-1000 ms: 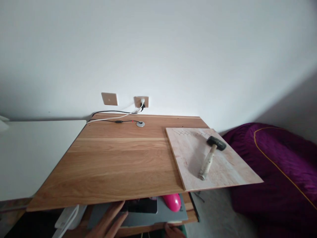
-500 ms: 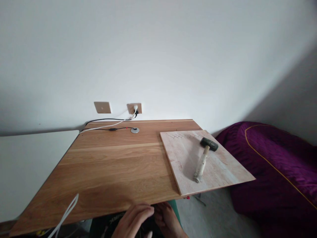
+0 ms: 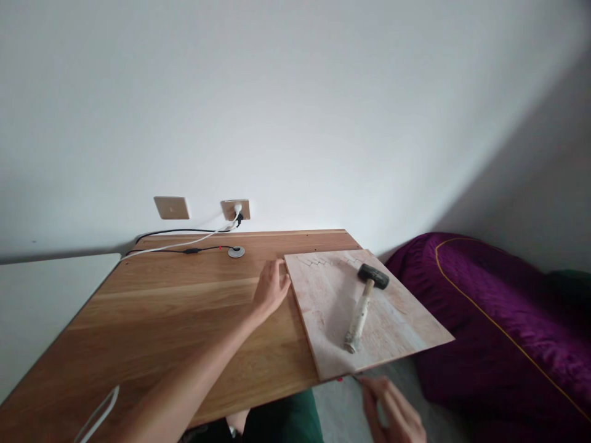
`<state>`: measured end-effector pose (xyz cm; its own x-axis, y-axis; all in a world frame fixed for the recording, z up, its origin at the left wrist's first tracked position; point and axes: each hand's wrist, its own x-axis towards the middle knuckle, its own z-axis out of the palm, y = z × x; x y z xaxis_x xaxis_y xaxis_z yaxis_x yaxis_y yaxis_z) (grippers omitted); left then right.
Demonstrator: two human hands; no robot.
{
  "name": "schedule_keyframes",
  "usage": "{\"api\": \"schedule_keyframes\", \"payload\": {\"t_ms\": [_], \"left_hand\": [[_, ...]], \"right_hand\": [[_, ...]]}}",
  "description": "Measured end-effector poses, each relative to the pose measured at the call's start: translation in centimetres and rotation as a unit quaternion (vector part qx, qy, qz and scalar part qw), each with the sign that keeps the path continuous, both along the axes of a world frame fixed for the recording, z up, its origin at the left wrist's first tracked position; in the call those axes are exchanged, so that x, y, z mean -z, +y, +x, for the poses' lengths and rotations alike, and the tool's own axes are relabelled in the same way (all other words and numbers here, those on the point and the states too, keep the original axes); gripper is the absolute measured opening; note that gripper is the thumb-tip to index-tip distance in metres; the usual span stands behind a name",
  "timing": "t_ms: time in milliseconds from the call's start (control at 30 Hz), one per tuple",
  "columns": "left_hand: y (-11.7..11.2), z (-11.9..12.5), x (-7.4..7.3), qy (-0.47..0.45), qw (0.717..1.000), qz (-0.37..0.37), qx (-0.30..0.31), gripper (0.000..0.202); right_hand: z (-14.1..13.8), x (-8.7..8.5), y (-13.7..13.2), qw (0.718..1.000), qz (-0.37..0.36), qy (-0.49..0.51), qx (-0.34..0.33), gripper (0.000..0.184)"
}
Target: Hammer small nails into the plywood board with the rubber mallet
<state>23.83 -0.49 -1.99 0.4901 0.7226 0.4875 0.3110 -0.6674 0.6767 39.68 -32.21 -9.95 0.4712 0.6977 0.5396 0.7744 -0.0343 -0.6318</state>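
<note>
My left hand (image 3: 270, 288) reaches across the table, its bent fingers and thumb against the left edge of a pale wooden board (image 3: 318, 307). The board lies flat, its right part reaching past the table. On top of it rests a mallet (image 3: 375, 276) with a black head and a worn, whitish handle pointing toward me. My right hand (image 3: 392, 411) is low at the board's front edge, with fingertips near a small dark piece there. Motion smears its fingers, so any hold is unclear.
The brown wooden table (image 3: 184, 307) meets a white wall with a socket (image 3: 235, 210) and plugged-in cables (image 3: 184, 232). A white surface (image 3: 46, 314) adjoins at left. A white cable loop (image 3: 99, 412) hangs near the front. Purple fabric (image 3: 462, 320) covers something bulky at right.
Both hands have parted from my lap. The left has stretched forward to the board's left edge, the right has moved rightward to its front edge. The view has shifted slightly right.
</note>
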Motion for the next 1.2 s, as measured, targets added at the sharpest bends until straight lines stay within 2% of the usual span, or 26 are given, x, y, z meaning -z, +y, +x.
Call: {"api": "schedule_keyframes", "payload": {"t_ms": [67, 133, 200, 300, 467, 667, 933, 1033, 1200], "left_hand": [[2.0, 1.5, 0.3, 0.048, 0.996, 0.068, 0.04, 0.032], [3.7, 2.8, 0.7, 0.07, 0.991, 0.099, 0.058, 0.029], [5.2, 3.9, 1.3, 0.064, 0.993, 0.089, 0.041, 0.028], [7.0, 5.2, 2.4, 0.048, 0.996, 0.069, 0.02, 0.028], [7.9, 5.3, 3.2, 0.077, 0.994, 0.078, 0.019, 0.031], [6.9, 4.6, 2.1, 0.16, 0.984, 0.074, 0.011, 0.033], [6.9, 3.1, 0.6, 0.173, 0.982, 0.074, -0.007, 0.029], [7.4, 1.5, 0.7, 0.158, 0.984, 0.079, -0.004, 0.029], [8.6, -2.5, 1.2, 0.096, 0.993, 0.07, -0.017, 0.03]], "right_hand": [[6.0, -3.5, 0.6, 0.991, -0.002, -0.071, 0.115, 0.036], [10.9, -5.8, 1.3, 0.965, -0.027, -0.098, 0.241, 0.06], [14.2, -6.5, 1.8, 0.945, -0.059, -0.081, 0.31, 0.072], [16.2, -5.6, 1.6, 0.931, -0.101, -0.012, 0.35, 0.079], [16.5, -4.2, 1.4, 0.924, -0.095, 0.067, 0.365, 0.088], [17.3, -4.9, 2.1, 0.926, -0.069, 0.102, 0.358, 0.09], [13.5, -6.2, 2.3, 0.923, -0.111, 0.139, 0.342, 0.101], [12.7, -5.4, 1.5, 0.923, -0.122, 0.144, 0.335, 0.104], [10.8, -2.4, 0.1, 0.95, -0.096, 0.109, 0.277, 0.096]]}}
